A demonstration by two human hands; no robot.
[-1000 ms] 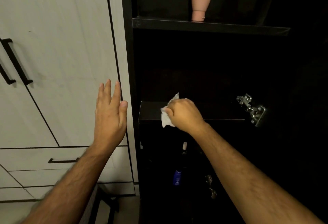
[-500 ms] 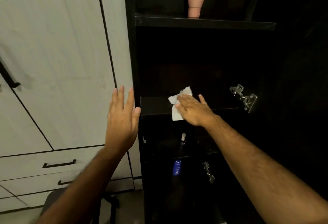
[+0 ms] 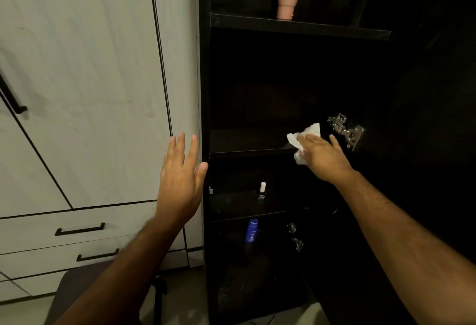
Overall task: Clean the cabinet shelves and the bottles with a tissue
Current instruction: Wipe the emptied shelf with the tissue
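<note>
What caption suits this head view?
Right hand presses a tissue on the dark cabinet shelf; left hand open.

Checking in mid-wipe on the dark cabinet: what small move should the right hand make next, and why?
Probably sweep the tissue leftward along the middle shelf. The right hand presses it flat at the shelf's right end, beside the hinge, so the bare stretch lies to the left. The left hand is open by the cabinet's edge.
</note>
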